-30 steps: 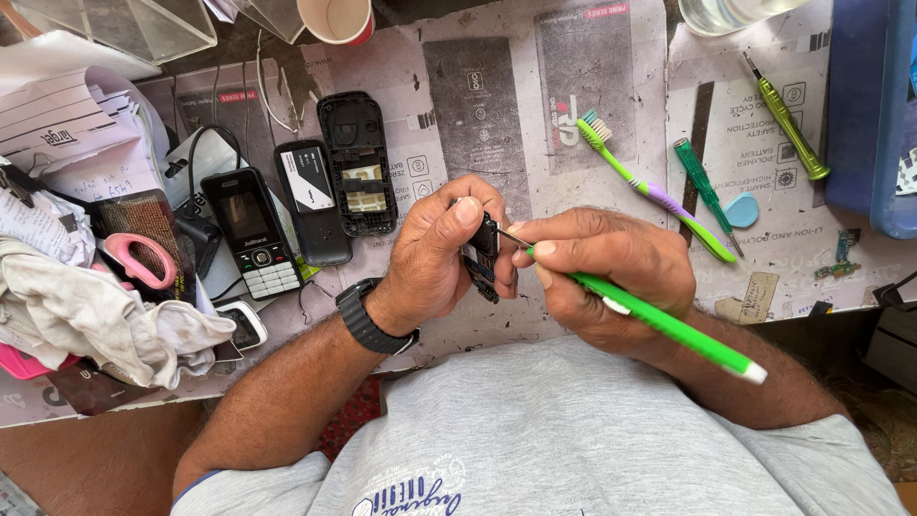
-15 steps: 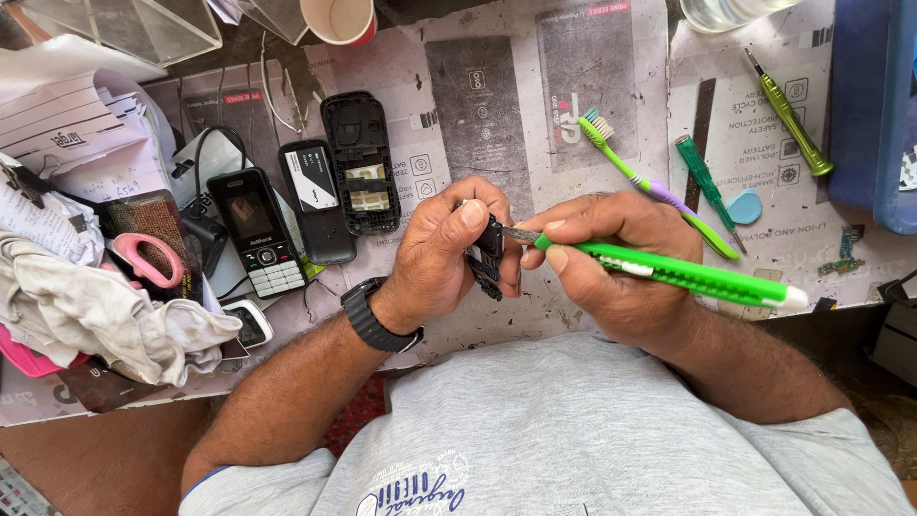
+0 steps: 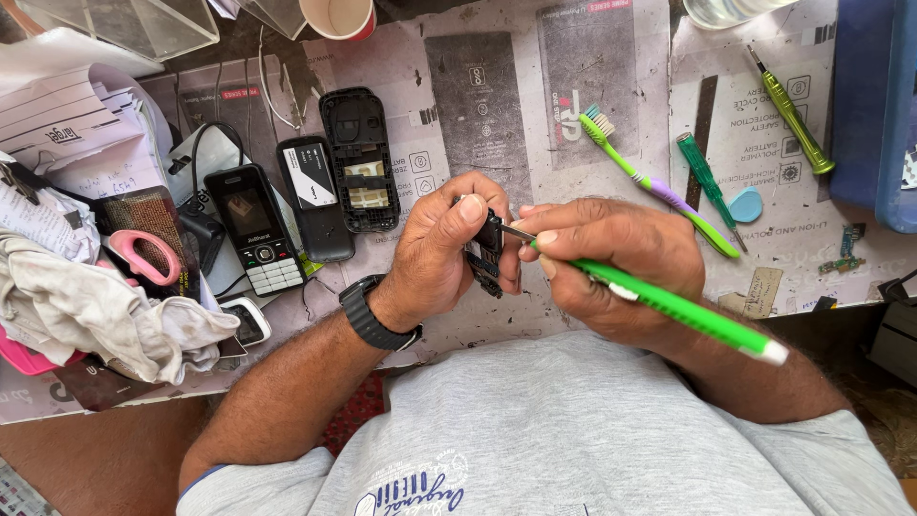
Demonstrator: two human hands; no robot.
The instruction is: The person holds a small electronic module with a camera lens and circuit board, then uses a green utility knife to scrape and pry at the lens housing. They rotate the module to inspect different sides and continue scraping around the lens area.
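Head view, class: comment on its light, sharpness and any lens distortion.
Head view: soft even daylight, faint shadows; left hand, right hand, small dark phone part and green screwdriver sharp; wide lens bends the table edges.

Bright even daylight, soft shadows, sharp focus (edges slightly bowed)

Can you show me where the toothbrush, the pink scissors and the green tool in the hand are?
toothbrush (image 3: 638, 176), head view, on its green handle.
pink scissors (image 3: 143, 253), head view, on the handle loop.
green tool (image 3: 680, 310), head view, on the middle of its shaft, held by the right hand (image 3: 611, 263).
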